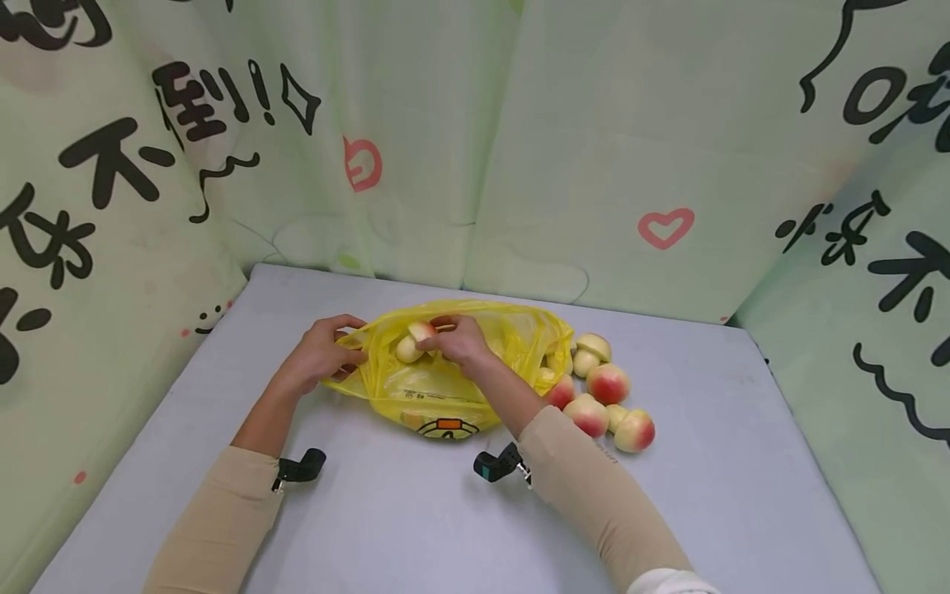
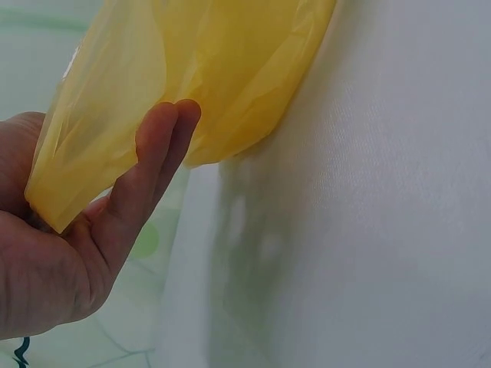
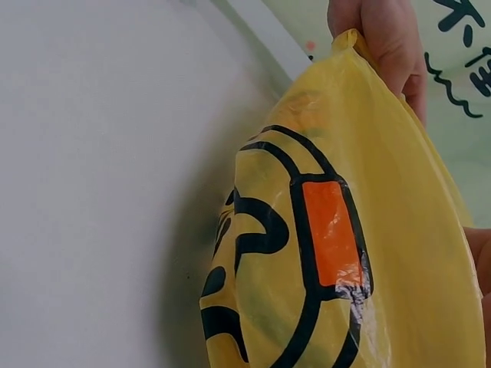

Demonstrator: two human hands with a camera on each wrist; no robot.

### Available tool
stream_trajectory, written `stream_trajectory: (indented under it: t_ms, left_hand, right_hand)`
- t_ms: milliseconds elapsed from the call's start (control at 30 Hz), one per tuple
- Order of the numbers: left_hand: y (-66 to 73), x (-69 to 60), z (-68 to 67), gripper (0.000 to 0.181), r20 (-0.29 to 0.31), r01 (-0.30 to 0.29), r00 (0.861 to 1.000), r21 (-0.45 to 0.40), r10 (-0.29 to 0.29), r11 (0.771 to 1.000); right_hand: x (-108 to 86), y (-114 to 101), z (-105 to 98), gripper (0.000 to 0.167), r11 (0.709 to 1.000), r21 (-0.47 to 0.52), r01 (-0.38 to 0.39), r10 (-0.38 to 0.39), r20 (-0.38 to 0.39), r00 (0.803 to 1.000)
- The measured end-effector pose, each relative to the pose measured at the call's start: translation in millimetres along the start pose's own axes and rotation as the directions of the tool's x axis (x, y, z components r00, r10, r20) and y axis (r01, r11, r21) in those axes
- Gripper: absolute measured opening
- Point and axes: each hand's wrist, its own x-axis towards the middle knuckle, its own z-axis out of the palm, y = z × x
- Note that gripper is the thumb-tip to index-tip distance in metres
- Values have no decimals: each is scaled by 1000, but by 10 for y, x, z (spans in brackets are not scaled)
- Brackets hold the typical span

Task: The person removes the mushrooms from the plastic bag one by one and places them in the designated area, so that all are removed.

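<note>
A yellow plastic bag (image 1: 438, 396) lies on its side on the table, its mouth spread wide. At its left end my left hand (image 1: 319, 356) holds the rim; in the left wrist view the thin film (image 2: 92, 146) passes between thumb and fingers. My right hand (image 1: 462, 340) reaches over the bag's mouth and pinches a toy mushroom (image 1: 421, 332) with a reddish cap. Right under it is a pale rounded piece (image 1: 407, 350), perhaps its other end or a second mushroom. In the right wrist view the bag's printed side (image 3: 330, 238) hides most of the right hand.
Several toy mushrooms, cream with reddish caps, lie to the right of the bag, among them one with a red cap (image 1: 609, 384) and one on its side (image 1: 633, 430). A pale table (image 1: 386, 528) carries everything. Printed curtains (image 1: 579, 165) enclose the back and sides.
</note>
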Motion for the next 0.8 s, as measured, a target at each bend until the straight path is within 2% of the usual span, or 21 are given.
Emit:
stream_trajectory:
  t_ms: [400, 800]
  left_hand:
    - [12, -14, 15, 53, -2, -2, 1000, 16, 2, 1000]
    - [38, -20, -5, 53, -12, 15, 1000, 35, -15, 999]
  right_hand:
    - [-37, 20, -16, 54, 1000, 2, -16, 16, -36, 999]
    - [-128, 2, -96, 53, 998, 66, -6, 7, -4, 1000]
